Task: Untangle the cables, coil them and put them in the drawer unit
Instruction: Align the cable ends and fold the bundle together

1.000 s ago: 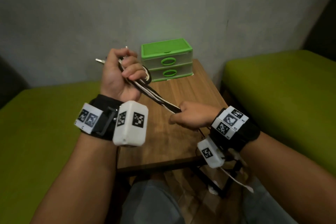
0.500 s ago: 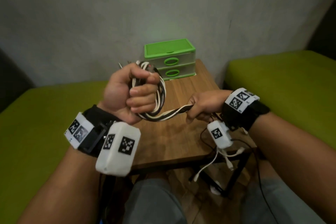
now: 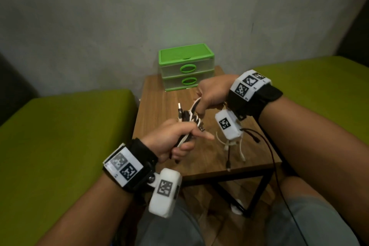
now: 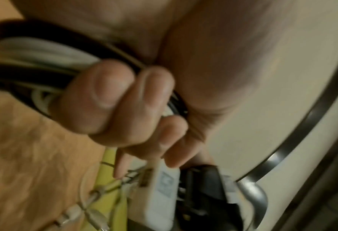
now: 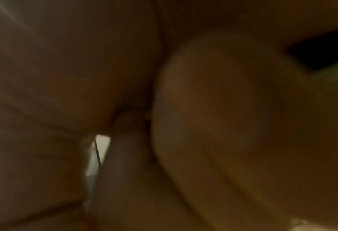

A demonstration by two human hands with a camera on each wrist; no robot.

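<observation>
Cable bundle (image 3: pixel 189 120) held by both hands over tabletop (image 3: pixel 157 110).
Left hand (image 3: pixel 169 139) fist-grips it; left wrist view alone shows curled fingers (image 4: pixel 104 93); right hand (image 3: pixel 212 94) pinches a loop.

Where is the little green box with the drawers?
In the head view, the green drawer unit sits at the far end of the wooden table, against the wall, just beyond the right hand.
</observation>
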